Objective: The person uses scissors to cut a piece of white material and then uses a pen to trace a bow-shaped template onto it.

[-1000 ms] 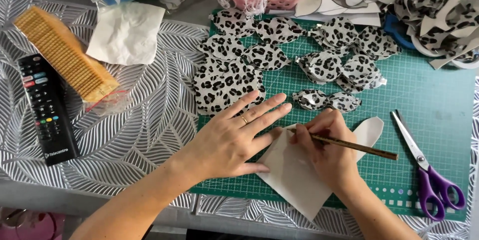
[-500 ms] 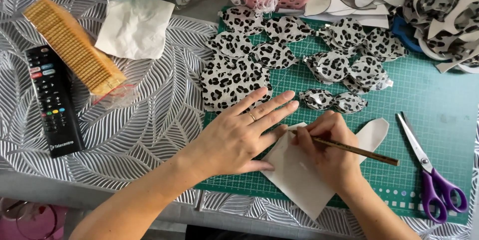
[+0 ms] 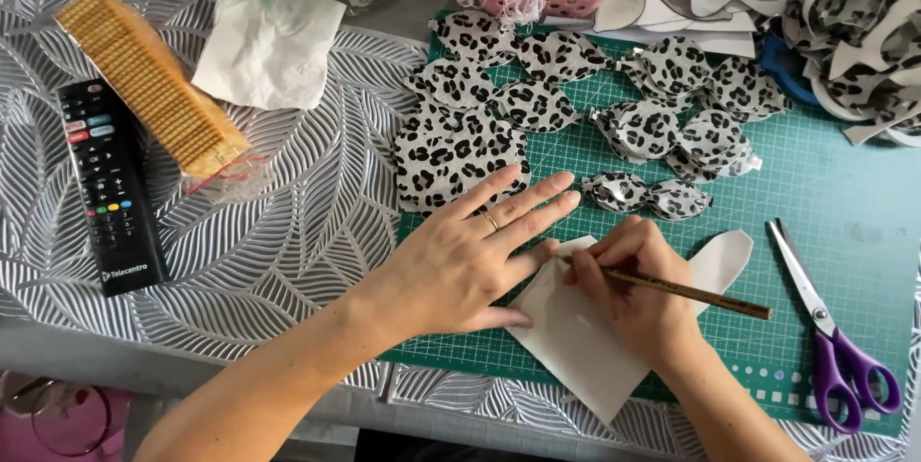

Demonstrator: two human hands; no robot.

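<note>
Clear-wrapped long cracker pack, tan, lying far left, beside black remote.

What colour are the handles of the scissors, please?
Purple, on the scissors at right in the head view.

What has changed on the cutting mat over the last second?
Very little. The right hand keeps its hold on the pencil, tip at the white fabric piece, and the left hand stays pressed flat on that piece. Nothing was picked up or released. The scissors, leopard-print pieces and remote control lie as before; only the camera shifted slightly.
</note>
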